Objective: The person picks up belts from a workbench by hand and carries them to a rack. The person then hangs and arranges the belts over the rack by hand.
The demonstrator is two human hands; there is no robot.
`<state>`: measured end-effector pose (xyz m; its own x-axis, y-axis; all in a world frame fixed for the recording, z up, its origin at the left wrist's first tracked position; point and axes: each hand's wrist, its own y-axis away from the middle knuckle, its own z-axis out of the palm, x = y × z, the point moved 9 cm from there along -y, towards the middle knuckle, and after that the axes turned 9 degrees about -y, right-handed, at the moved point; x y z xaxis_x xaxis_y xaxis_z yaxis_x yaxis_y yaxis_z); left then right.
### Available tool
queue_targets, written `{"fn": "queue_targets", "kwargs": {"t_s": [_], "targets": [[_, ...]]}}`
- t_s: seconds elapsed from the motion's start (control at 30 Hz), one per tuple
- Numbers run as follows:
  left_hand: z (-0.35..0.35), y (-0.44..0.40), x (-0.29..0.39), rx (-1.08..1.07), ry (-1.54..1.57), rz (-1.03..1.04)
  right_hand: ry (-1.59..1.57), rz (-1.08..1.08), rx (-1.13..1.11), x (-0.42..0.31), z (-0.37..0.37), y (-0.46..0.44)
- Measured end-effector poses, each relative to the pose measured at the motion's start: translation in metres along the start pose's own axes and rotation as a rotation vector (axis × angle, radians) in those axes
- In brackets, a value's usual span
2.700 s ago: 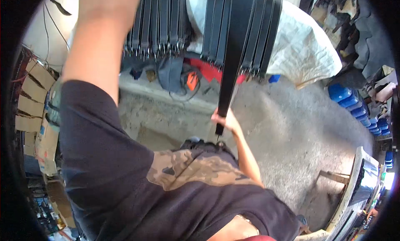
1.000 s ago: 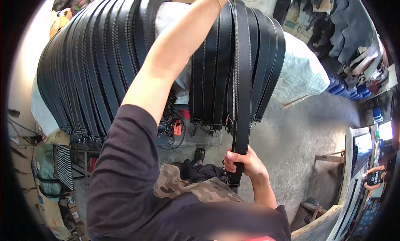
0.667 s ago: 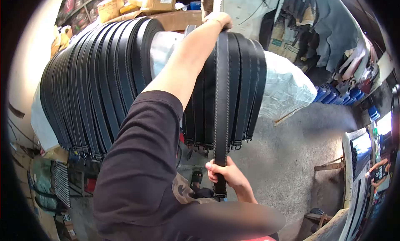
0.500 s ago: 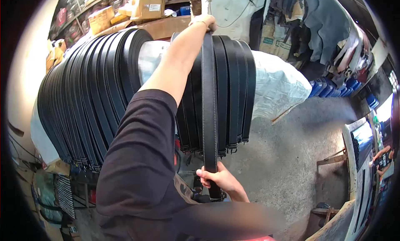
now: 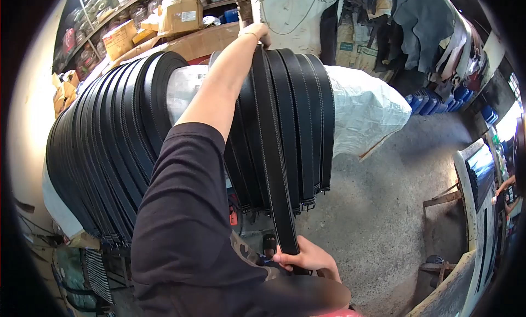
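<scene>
From my head camera, the white label (image 5: 188, 15) on the cardboard carton (image 5: 176, 22) at the back carries print too small for me to read. A green patch (image 5: 346, 46) shows on the pale sheeting beneath the hanging hides (image 5: 419, 26), and I can make out no words there either. At the far right edge, a person's dark shirt (image 5: 509, 195) bears white lettering, too small to read.

My left arm stretches forward and up across the picture, elbow nearly straight, its short dark sleeve above the elbow. My left hand (image 5: 258, 32) bends down at the wrist over the far, upper part of the black strap (image 5: 276, 169); its fingertips are hidden, so I cannot tell how they close. My right hand (image 5: 309, 256) is low, near my body, thumb and fingers wrapped around the strap close to its lower end. The strap runs at a slight slant between my hands, lying over the right-hand bundle of straps (image 5: 307, 114). The larger left-hand bundle (image 5: 109, 136) hangs beside my upper arm.
</scene>
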<state>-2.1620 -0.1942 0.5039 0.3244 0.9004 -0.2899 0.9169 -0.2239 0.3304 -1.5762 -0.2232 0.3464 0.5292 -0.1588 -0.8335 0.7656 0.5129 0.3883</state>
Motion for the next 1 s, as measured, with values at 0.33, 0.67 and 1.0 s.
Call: {"fn": "queue_targets", "kwargs": {"t_s": [0.33,0.67,1.0], "targets": [[0.017,0.006,-0.001,-0.237,0.065,0.072,-0.056,0.001,-0.017,0.030,-0.011,-0.031],[0.022,-0.006,-0.002,-0.185,-0.020,0.057,-0.416,-0.322,0.254,0.040,-0.047,-0.019],[0.009,-0.011,0.002,-0.060,-0.103,0.057,0.337,-0.108,0.516,0.030,-0.052,-0.032]]}}
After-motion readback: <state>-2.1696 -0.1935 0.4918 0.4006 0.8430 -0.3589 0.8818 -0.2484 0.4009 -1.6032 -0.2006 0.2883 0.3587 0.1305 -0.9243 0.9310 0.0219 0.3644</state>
